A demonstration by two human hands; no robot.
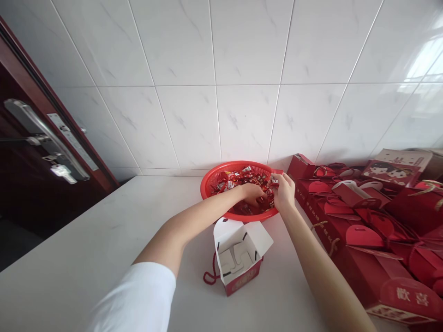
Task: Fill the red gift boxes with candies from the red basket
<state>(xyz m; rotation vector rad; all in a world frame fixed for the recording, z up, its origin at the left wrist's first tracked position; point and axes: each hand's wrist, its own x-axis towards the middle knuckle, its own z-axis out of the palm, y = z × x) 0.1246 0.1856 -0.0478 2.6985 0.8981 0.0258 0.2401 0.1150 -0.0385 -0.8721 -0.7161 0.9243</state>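
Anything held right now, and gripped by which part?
Right hand: a small red-wrapped packet, pinched at its right end. Left hand: down among the packets in the red basket; can't tell whether it holds one.

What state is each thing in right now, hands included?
Left hand: down among the sweets; grip hidden.
Right hand: closed on a red packet above the basket's rim.
Basket: upright, holding sweets.
Sweets: wrapped, loosely heaped.
Small box: upright, open, flaps spread, inner bottom showing.
Red boxes: crowded together at right; some closures unclear.
Keys: hanging at the door lock.
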